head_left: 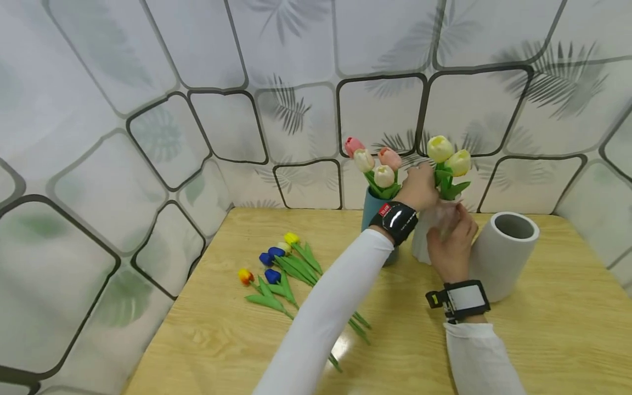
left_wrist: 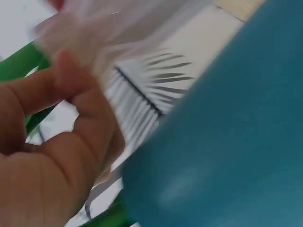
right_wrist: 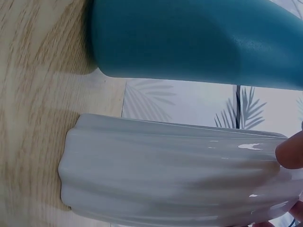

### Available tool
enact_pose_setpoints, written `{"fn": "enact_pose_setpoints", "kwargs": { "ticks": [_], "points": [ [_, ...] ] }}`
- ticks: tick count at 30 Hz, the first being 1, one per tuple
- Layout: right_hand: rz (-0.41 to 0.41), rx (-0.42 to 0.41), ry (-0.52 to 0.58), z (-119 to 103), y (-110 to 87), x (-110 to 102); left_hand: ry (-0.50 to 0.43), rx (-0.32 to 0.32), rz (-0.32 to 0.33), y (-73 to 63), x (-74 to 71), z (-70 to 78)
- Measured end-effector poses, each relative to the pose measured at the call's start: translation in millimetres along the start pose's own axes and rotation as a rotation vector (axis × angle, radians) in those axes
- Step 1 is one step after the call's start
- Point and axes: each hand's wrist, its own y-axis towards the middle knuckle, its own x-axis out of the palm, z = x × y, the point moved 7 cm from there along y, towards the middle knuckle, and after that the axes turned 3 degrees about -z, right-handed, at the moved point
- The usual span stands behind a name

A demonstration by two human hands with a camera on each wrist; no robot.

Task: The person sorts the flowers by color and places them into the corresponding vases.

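Note:
My right hand (head_left: 451, 241) grips the upper part of a glossy white fluted vase (right_wrist: 165, 170), its thumb and fingertips showing on the wall near the mouth in the right wrist view. Two pale yellow tulips (head_left: 446, 156) with green leaves stand in this vase. At the same mouth, left of the tulips, is my left hand (head_left: 419, 184). In the left wrist view its fingers (left_wrist: 90, 118) are bent toward the thumb, beside green leaves and a blurred whitish surface; I cannot tell what lies between the fingertips.
A blue vase (head_left: 372, 206) with pink and white tulips (head_left: 375, 164) stands close on the left. Right of the fluted vase is a wide matte white vase (head_left: 503, 258). Blue, yellow and orange tulips (head_left: 276, 263) lie on the wooden table (head_left: 207, 329). Patterned cloth (head_left: 306, 126) hangs behind.

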Motion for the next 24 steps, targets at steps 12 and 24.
{"fn": "enact_pose_setpoints", "kwargs": {
  "ticks": [12, 24],
  "points": [
    [0.030, -0.011, -0.014, 2, -1.6, 2, 0.036, 0.069, -0.153, -36.5, 20.8, -4.1],
    [-0.037, 0.155, -0.039, 7, -4.0, 2, 0.006, -0.063, -0.158, -97.7, 38.6, -77.5]
  ]
}}
